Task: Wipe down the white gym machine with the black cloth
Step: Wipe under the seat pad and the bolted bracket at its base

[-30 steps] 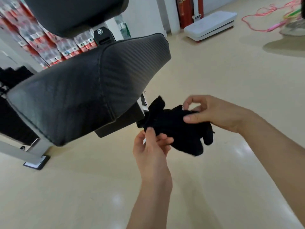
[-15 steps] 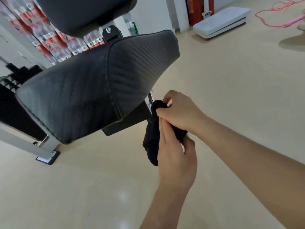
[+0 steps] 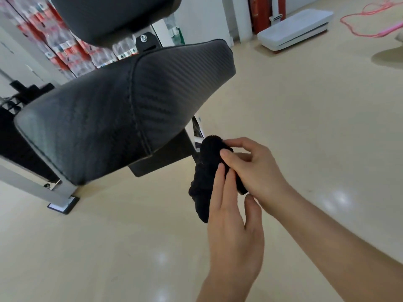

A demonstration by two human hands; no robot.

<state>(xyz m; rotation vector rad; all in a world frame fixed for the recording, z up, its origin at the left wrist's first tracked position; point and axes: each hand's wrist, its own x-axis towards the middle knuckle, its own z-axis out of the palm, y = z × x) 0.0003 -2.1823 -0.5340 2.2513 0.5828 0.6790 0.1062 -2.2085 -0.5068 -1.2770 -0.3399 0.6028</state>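
Both my hands hold the bunched black cloth in mid-air, just right of the gym machine's black seat pad. My right hand grips the cloth's upper part with curled fingers and the thumb on top. The straight fingers of my left hand lie flat against the cloth's side, the thumb standing apart below. The lower end of the cloth hangs down behind my left fingers. A short piece of the machine's white frame shows right behind the cloth, and a white base bar runs under the pad at the left.
The black back pad overhangs at the top. Packs of bottled water are stacked behind the machine. A white step platform, a red extinguisher and a pink rope lie at the far right on the beige floor.
The cloth went from spread between my hands to bunched in a roll. My right hand closed over its top, and my left hand let go of its pinch and laid its fingers flat against it.
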